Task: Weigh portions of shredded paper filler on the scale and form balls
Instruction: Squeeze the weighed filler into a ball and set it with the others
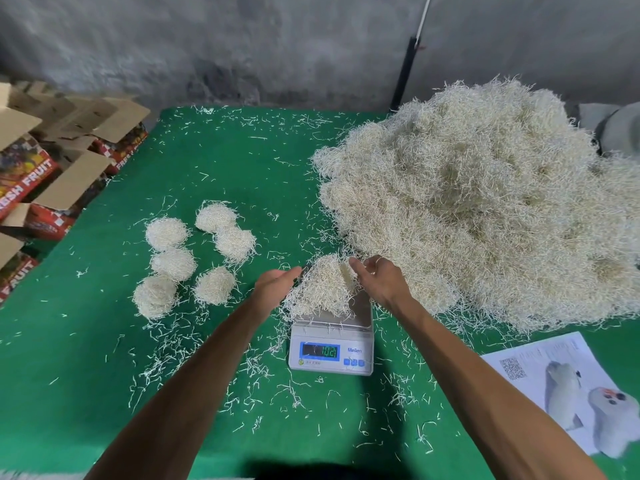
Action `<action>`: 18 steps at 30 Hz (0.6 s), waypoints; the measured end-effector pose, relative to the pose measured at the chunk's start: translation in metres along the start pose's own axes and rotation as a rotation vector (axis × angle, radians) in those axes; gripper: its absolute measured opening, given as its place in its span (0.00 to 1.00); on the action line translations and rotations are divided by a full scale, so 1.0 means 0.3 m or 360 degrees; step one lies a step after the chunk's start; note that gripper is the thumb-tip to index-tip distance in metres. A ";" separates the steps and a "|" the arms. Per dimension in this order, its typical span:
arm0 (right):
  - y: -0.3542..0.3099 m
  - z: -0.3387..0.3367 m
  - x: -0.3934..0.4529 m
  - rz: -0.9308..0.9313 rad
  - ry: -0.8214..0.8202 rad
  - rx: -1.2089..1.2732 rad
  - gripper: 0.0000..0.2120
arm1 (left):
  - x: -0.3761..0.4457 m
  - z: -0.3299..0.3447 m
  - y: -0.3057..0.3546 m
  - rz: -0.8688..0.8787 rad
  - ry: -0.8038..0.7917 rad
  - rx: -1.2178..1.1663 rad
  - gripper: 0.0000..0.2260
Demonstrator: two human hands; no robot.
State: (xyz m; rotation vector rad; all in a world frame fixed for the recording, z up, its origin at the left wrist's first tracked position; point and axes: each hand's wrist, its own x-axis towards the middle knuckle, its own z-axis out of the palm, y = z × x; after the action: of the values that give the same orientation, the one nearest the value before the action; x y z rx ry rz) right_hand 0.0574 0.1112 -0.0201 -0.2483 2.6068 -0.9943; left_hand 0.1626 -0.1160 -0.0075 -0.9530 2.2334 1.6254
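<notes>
Left hand (273, 284) flat-fingered, right hand (375, 280) pinching strands, trimming the portion (322, 289) on the scale (330, 355); small tweaks should suit best.

Grey concrete wall (277, 46) behind green-covered table (225, 168); black pole (403, 74).

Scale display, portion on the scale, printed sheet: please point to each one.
scale display (319, 350), head view, on the lit digits.
portion on the scale (322, 289), head view, its middle.
printed sheet (540, 358), head view, bare white area.
</notes>
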 end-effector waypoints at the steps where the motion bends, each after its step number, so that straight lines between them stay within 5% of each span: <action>1: 0.000 -0.001 0.002 0.0009 0.0002 0.0008 0.35 | 0.006 0.000 -0.001 0.0006 0.0010 -0.0002 0.29; 6: -0.001 -0.001 0.006 -0.0010 0.0036 0.0045 0.38 | 0.020 0.004 -0.007 0.0033 0.0050 0.0082 0.17; 11: -0.041 0.055 0.019 -0.0110 -0.0091 0.0349 0.33 | 0.010 0.048 -0.009 -0.0298 -0.0019 0.0049 0.29; 14: -0.077 0.139 0.007 -0.0143 -0.0322 0.0315 0.23 | 0.005 0.084 0.006 -0.0263 -0.0058 0.0041 0.19; 18: -0.135 0.241 -0.045 -0.0148 -0.0599 0.0374 0.29 | 0.025 0.096 0.010 -0.0326 0.0008 -0.0151 0.31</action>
State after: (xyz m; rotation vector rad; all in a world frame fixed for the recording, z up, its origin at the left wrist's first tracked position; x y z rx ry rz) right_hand 0.0986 0.0408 -0.0400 -0.4523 2.1373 -1.1484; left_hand 0.1494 -0.0921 -0.0195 -1.1688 2.0012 1.6490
